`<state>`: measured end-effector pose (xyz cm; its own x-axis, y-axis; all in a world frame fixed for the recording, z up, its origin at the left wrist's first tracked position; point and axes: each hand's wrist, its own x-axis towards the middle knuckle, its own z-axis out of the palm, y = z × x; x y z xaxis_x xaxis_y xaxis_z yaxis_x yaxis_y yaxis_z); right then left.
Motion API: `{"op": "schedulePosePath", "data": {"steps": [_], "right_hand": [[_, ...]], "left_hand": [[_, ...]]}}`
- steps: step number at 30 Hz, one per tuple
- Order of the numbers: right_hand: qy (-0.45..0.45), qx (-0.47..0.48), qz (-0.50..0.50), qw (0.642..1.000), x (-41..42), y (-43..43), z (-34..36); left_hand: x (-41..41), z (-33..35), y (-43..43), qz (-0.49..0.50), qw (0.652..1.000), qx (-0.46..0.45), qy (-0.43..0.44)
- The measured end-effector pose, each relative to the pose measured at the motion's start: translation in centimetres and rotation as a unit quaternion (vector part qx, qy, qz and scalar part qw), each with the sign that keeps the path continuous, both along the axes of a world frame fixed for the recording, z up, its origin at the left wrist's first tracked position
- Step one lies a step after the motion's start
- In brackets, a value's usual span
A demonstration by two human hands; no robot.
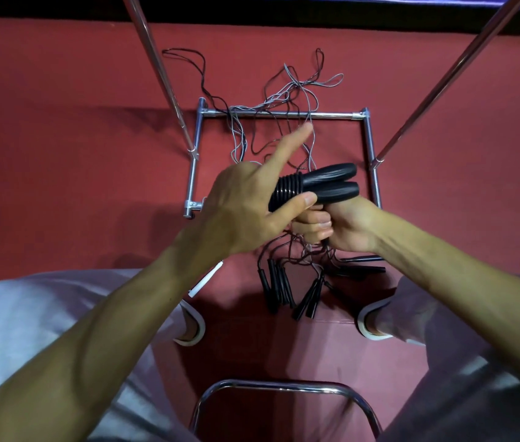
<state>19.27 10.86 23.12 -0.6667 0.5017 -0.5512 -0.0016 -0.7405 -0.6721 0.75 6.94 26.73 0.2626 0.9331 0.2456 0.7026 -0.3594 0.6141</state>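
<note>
Red carpet (60, 122) spreads below us, with a metal frame (284, 115) lying on it, loose cords (284, 90) trailing over the frame's far bar and more skipping ropes (284, 288) heaped at its near side between our feet. Above the frame's near right part our right hand (341, 224) grips a pair of black handles (332, 183) from below, fingers curled round them. Our left hand (245, 208) pinches their cord-wound end (287, 186) under the thumb, forefinger stretched straight out.
</note>
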Motion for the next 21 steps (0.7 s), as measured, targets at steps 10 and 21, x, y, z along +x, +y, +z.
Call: {"op": "schedulePosePath", "data": {"steps": [10,21], "right_hand": [[-0.185,0.157,0.077,0.967,0.4,1.2,1.0],[-0.294,0.680,-0.116,0.662,2.5,1.2,0.6]], "left_hand": [[0.2,-0.5,0.6,0.045,0.993,-0.023,-0.106],[-0.7,0.7,2.6,0.282,0.831,-0.265,-0.400]]}}
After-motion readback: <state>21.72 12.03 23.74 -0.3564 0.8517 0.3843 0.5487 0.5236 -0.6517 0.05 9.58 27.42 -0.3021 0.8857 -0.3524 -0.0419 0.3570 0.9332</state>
